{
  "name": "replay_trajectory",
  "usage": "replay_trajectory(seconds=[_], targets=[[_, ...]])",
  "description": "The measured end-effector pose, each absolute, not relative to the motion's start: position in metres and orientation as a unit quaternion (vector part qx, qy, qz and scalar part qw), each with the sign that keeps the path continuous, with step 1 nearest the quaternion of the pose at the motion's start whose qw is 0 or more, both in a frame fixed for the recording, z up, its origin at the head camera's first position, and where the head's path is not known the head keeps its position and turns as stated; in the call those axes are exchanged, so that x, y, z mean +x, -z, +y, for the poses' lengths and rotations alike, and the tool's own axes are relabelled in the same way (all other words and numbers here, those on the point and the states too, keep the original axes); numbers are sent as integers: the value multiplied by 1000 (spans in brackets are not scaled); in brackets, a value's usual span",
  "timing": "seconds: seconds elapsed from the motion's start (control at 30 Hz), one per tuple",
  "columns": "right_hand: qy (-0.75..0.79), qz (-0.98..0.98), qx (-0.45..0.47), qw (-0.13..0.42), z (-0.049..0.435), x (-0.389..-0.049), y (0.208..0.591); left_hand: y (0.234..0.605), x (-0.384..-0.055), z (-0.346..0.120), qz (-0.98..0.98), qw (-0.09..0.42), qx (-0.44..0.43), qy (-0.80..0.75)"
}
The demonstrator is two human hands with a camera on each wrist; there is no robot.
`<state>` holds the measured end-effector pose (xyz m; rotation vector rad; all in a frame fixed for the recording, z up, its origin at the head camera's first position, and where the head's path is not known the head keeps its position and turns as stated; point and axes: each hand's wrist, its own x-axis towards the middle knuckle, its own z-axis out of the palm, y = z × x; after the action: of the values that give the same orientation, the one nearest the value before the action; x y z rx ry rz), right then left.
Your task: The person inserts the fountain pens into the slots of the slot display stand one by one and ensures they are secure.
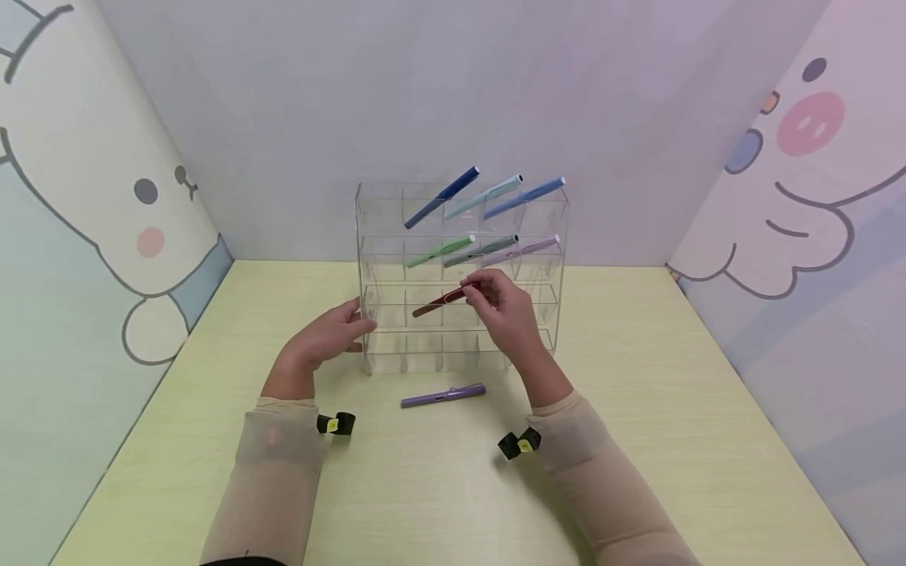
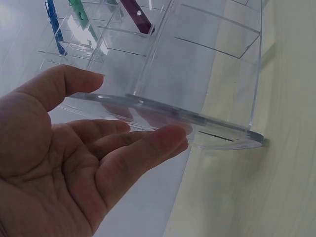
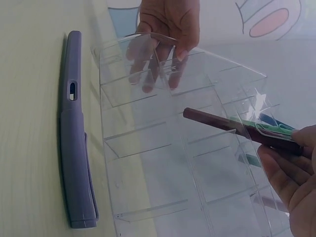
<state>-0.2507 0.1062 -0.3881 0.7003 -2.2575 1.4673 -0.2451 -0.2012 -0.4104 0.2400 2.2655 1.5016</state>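
A clear acrylic pen rack (image 1: 460,342) with tiers of compartments stands upright in the head view. My left hand (image 1: 331,334) holds its left side panel; in the left wrist view the thumb (image 2: 81,79) and the fingers (image 2: 143,155) lie on either side of the panel's edge. Between the thumb and fingers of my right hand (image 1: 504,308) is a dark red pen (image 1: 439,302), pinched near its clip end. It slants over the rack's third tier from the top, its free end pointing down to the left. On the table before the rack lies a purple pen (image 1: 443,395).
Three pens fill part of the top tier: dark blue (image 1: 442,197), pale blue (image 1: 484,196) and blue (image 1: 524,198). Below them lean a green pen (image 1: 441,251), a grey-green pen (image 1: 481,251) and a lilac pen (image 1: 520,250). A backdrop wall (image 1: 283,118) rises behind.
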Motion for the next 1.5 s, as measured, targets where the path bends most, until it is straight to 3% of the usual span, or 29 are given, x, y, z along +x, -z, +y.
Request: replay_trajectory(seconds=[0.57, 0.93, 1.1, 1.5], targets=[[-470, -829, 247, 172, 109, -250, 383, 412, -245, -203, 818, 209, 82, -529], [-462, -831, 251, 183, 149, -239, 380, 411, -245, -201, 815, 206, 86, -535], [-423, -861, 240, 150, 165, -228, 382, 411, -246, -200, 811, 207, 88, -540], [-324, -905, 275, 7, 169, -212, 389, 410, -245, -201, 813, 209, 90, -536]])
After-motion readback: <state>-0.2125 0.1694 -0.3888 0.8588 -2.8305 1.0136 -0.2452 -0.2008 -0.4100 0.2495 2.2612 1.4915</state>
